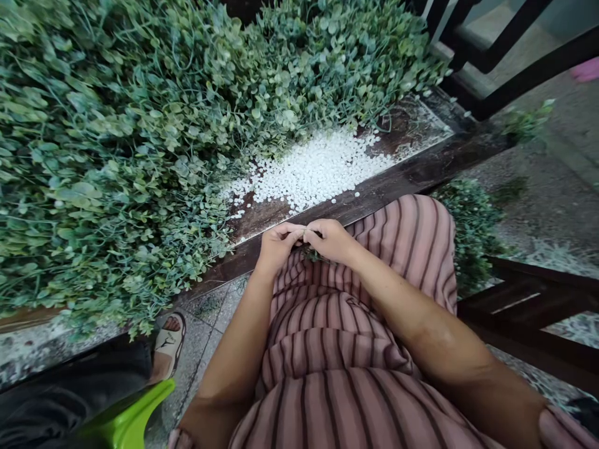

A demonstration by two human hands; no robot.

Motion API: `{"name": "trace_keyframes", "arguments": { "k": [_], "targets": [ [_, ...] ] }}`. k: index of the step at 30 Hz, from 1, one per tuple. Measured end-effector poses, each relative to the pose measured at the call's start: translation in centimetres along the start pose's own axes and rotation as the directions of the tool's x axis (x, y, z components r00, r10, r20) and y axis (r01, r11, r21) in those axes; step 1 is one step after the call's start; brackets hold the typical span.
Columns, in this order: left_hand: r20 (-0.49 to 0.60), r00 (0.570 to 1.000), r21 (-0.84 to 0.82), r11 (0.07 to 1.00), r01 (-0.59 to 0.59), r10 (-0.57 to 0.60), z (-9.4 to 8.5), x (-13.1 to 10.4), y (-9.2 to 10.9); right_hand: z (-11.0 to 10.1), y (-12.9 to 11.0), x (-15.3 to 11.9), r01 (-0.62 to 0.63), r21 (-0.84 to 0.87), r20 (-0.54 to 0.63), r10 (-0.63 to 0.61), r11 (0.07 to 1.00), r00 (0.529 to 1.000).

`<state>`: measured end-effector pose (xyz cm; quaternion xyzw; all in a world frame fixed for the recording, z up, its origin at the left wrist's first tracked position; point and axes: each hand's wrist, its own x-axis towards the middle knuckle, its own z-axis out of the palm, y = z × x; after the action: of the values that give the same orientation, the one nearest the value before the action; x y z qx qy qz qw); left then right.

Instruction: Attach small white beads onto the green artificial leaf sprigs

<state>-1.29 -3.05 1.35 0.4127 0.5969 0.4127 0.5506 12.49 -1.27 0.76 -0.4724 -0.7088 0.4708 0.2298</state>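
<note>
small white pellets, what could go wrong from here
The loose small white pellets could spill if knocked, as several lie near the edge of the dark wooden table. Green leafy foliage beside them could sweep some away if pulled. The left hand and right hand pinch something tiny, which could drop.

white beads point(311, 171) heaped on dark table point(412, 168) beside green foliage point(140, 125)
</note>
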Motion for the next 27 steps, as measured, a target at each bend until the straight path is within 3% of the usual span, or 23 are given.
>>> {"name": "trace_keyframes", "arguments": {
  "k": [2,5,9,12,15,17,21,27],
  "targets": [
    [0.014,1.000,0.008,1.000,-0.004,0.004,0.1,0.0,0.0,0.1,0.2,0.0,-0.015,0.068,-0.011,0.016,0.998,1.000],
    [0.018,1.000,-0.003,1.000,-0.018,0.018,0.4,0.0,-0.1,0.1,0.4,0.0,-0.110,0.360,0.038,0.103,0.927,0.994],
    [-0.053,0.997,-0.029,0.998,-0.063,0.062,0.3,-0.8,-0.7,-0.6,0.2,0.0,-0.175,0.764,0.080,0.179,0.621,0.981],
    [-0.074,0.994,0.011,0.997,-0.077,0.077,-0.4,-1.8,-1.0,-1.4,-0.1,-0.2,-0.083,0.894,0.020,0.146,0.440,0.989],
    [0.012,0.999,0.025,0.998,-0.051,0.050,-0.8,-3.0,-1.1,-2.0,-0.5,-0.5,0.017,0.946,-0.043,0.074,0.325,0.996],
    [0.083,0.997,-0.020,1.000,-0.006,0.008,-0.5,-3.5,-1.2,-2.2,-0.6,-0.7,0.083,0.949,-0.102,0.046,0.304,0.994],
    [0.162,0.984,-0.106,0.990,0.097,-0.079,0.8,-3.5,-1.3,-2.3,-0.5,-1.2,0.146,0.919,-0.156,-0.002,0.367,0.988],
    [0.249,0.964,-0.031,0.994,0.107,-0.096,1.7,-3.2,-0.7,-2.7,-0.4,-1.5,0.181,0.902,-0.177,-0.047,0.392,0.983]
  ]
}}
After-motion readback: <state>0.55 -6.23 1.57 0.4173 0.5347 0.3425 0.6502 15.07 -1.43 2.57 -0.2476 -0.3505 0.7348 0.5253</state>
